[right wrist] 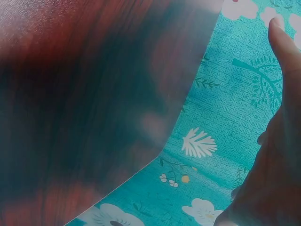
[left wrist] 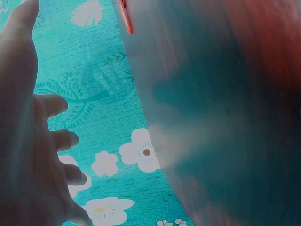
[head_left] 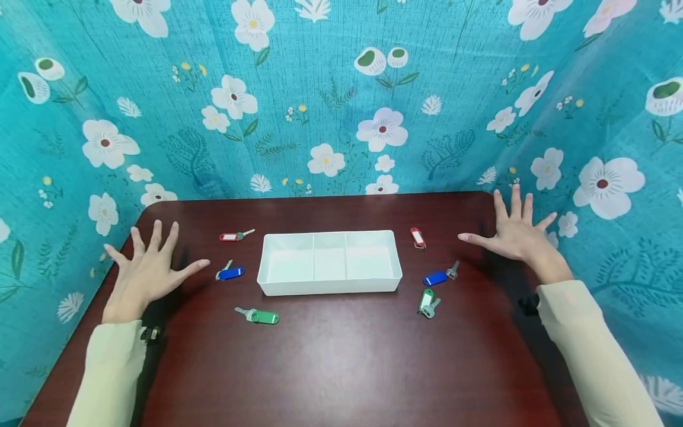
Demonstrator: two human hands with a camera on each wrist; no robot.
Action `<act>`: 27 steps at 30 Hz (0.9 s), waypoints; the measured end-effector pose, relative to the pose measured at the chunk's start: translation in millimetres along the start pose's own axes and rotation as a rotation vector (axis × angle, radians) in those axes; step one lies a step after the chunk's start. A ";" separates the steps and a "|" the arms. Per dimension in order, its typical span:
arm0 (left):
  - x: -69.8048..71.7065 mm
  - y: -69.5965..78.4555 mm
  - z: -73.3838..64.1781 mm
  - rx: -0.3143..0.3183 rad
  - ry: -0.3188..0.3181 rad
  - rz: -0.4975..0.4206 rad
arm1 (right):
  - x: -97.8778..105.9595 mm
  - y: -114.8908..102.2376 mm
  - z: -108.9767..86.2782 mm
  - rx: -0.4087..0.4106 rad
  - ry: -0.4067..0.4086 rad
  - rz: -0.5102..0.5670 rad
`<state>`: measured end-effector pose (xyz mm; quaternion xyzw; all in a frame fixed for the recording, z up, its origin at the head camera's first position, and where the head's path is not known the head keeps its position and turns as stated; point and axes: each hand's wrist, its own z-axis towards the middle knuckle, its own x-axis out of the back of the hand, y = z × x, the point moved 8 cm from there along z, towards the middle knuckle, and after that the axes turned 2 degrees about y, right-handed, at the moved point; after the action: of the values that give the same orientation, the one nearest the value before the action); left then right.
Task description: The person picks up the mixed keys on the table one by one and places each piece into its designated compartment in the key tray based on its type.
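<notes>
Left wrist: red tag (left wrist: 126,19) cut off by top edge.

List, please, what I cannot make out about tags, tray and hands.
Left red tag, head view: any writing is too small to read.
White tray, head view: outer far side hidden behind its walls.
Left hand, left wrist view: cut off by left edge.
Right hand, right wrist view: cut off by right edge.
</notes>
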<state>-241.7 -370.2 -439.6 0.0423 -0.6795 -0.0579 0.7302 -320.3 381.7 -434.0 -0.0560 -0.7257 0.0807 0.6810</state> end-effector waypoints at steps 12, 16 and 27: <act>0.2 8.6 1.4 -0.010 -0.004 -0.009 | -3.0 -3.1 -1.9 0.016 -0.004 0.031; 1.1 13.0 2.1 -0.012 0.000 -0.022 | -4.5 -2.8 -2.7 0.013 -0.006 0.045; -4.9 18.1 -3.1 -0.001 -0.023 -0.044 | -10.4 -8.8 -3.8 0.010 -0.061 0.075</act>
<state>-238.5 -351.6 -442.1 0.0562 -0.6868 -0.0745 0.7209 -315.5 371.2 -442.2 -0.0773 -0.7431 0.1113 0.6554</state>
